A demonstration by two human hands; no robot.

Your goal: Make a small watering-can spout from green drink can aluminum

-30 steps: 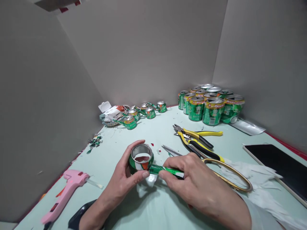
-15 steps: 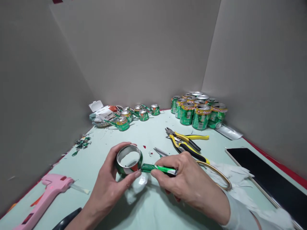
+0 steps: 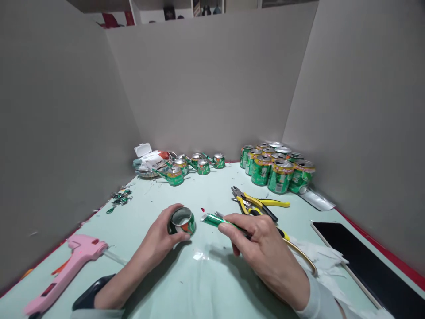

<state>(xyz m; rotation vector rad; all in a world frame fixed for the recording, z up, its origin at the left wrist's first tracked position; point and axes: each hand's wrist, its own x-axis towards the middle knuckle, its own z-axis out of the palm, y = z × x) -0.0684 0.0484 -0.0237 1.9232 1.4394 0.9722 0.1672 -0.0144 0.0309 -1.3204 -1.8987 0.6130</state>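
My left hand (image 3: 158, 237) is closed around a short, cut-down green can (image 3: 189, 225). Its round opening faces up toward me, with an orange patch on its side. Pinched in my right hand (image 3: 262, 248) is a folded green strip of can metal (image 3: 212, 219). The strip points left toward the can, with a gap between the two; its near end is hidden in my fingers. Just behind the strip lie scissors (image 3: 219, 214), mostly covered by my right hand. Yellow-and-black pliers (image 3: 254, 201) rest beyond that hand.
A pink glue gun (image 3: 79, 254) lies at left, near small metal scraps (image 3: 121, 197). Several short cans with strip handles (image 3: 175, 176) and a wipes pack (image 3: 152, 161) stand at the back. Whole cans (image 3: 280, 177) cluster back right. A tablet (image 3: 361, 257) and white tissue (image 3: 327, 257) lie right.
The strip has come away from the can's side, where its end was touching. My right hand has drawn back to the right and tilted the strip's tip up. The view has also lifted.
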